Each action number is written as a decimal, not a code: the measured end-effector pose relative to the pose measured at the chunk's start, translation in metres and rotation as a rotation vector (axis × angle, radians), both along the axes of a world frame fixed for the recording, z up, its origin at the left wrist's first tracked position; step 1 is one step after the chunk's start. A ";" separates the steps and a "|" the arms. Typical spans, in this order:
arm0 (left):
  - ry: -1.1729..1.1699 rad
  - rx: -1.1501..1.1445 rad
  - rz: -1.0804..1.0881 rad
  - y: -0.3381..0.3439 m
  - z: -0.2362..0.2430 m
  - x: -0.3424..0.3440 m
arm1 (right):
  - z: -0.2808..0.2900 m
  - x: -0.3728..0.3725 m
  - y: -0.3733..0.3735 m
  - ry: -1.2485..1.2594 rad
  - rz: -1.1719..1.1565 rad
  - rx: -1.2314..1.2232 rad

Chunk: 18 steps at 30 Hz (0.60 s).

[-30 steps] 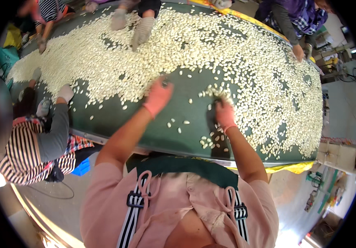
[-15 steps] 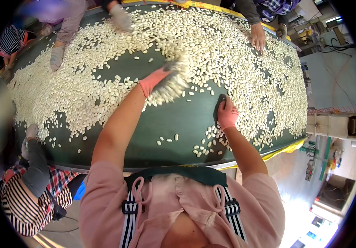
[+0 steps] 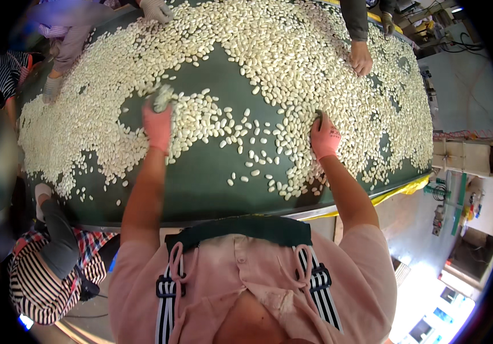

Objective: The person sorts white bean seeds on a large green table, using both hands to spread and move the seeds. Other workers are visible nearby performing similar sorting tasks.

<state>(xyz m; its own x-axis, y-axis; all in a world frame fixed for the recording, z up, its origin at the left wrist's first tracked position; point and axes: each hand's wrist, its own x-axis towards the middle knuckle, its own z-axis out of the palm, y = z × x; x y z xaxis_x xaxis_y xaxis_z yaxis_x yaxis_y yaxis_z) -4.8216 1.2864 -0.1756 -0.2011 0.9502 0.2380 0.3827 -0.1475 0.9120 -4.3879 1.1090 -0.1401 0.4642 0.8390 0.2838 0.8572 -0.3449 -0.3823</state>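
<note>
A: How is the left hand [image 3: 157,123] disposed?

B: The pink-gloved hand is placed at the left end of a cluster of white beans [image 3: 195,117]. Its fingers are blurred, with beans seen at the tips; whether any are gripped cannot be told.

A: And the right hand [image 3: 325,137]?

B: It is laid against the beans on the right, its fingers bent and kept close together. The palm is hidden, so it cannot be told whether anything is enclosed.

A: Which step may be inferred?

B: The beans are judged to be in the course of being spread and looked over: between the hands they are scattered singly on the green surface [image 3: 200,198], whereas beyond they are massed in a dense layer. For the next move, a low, flat sweep is probably called for, so that beans are drawn apart and not heaped.

A: What is found farther out?

B: A co-worker's bare hand [image 3: 361,58] is rested on the beans at upper right. A grey-gloved hand [image 3: 156,10] is seen at the far edge, and another person's striped garment [image 3: 34,281] at lower left. Along the near right edge, yellow sheeting [image 3: 409,186] is exposed.
</note>
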 end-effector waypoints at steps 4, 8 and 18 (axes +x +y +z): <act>-0.269 -0.289 -0.344 -0.041 0.000 0.045 | -0.006 0.003 0.003 -0.005 -0.036 0.006; -0.260 -0.220 0.035 -0.072 0.040 -0.009 | 0.017 -0.015 -0.010 0.268 -0.318 0.093; 0.018 -0.248 -0.346 -0.154 0.038 0.008 | 0.044 -0.182 -0.051 0.724 0.589 -0.538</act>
